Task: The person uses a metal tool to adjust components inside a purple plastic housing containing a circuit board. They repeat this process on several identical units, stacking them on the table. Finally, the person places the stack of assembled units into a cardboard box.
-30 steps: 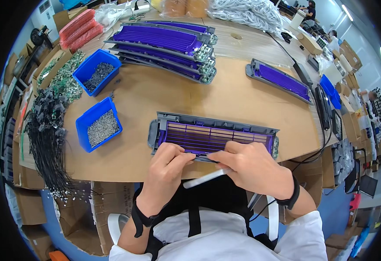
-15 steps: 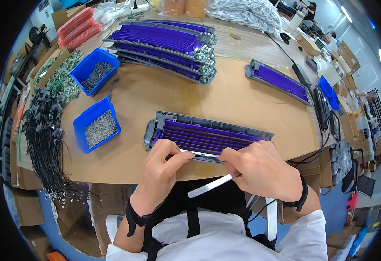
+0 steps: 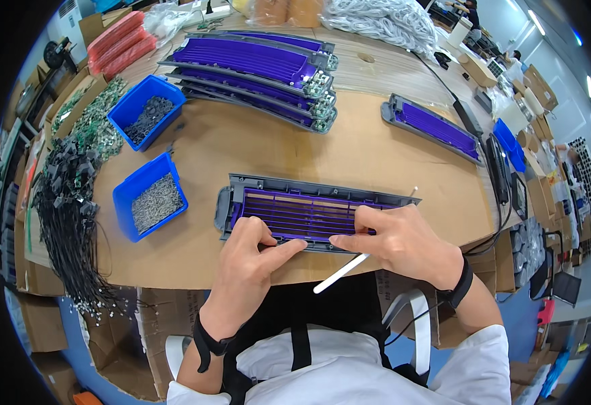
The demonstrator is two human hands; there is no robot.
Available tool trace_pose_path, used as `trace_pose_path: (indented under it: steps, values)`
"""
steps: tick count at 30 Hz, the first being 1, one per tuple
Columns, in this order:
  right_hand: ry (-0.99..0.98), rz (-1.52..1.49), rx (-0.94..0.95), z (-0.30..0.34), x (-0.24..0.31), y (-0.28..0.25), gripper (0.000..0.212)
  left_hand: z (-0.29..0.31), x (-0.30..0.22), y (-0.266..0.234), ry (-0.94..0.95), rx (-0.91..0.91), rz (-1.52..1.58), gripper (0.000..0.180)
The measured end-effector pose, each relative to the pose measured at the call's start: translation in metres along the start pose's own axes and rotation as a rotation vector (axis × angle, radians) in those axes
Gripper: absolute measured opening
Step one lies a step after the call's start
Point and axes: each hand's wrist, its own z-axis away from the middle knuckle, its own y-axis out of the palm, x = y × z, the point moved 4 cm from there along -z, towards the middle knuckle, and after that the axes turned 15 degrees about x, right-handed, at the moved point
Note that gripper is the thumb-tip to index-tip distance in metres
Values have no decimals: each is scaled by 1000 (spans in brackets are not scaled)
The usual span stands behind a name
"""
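A long grey frame (image 3: 322, 183) with a purple slatted grille (image 3: 302, 210) lies on cardboard in front of me. My left hand (image 3: 247, 260) has its thumb and index finger pressed on the frame's near rim, left of the middle. My right hand (image 3: 403, 239) keeps a slim silvery tool (image 3: 339, 275) in its curled fingers; the tool's flat rounded end points down towards me. That hand's thumb reaches the same near rim, a short gap from the left thumb, with the index finger bent over the grille. What lies under the fingertips is hidden.
Left stand a blue bin of screws (image 3: 157, 202), a blue bin of dark small parts (image 3: 148, 121) and bundled black cables (image 3: 72, 209). Stacked purple-and-grey panels (image 3: 241, 64) lie at the back. A smaller purple panel (image 3: 434, 128) rests right, beside a black cord (image 3: 450, 91).
The frame has shifted slightly left, and more cardboard shows between its slats. The right hand has turned, swinging the tool more upright. A bright strip at the near rim is no longer visible.
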Motion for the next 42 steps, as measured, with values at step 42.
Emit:
trace_pose_path:
  steps: [42]
  values:
    - [200, 32, 16, 48, -6, -10, 30, -29, -20, 25, 87, -46, -27, 34]
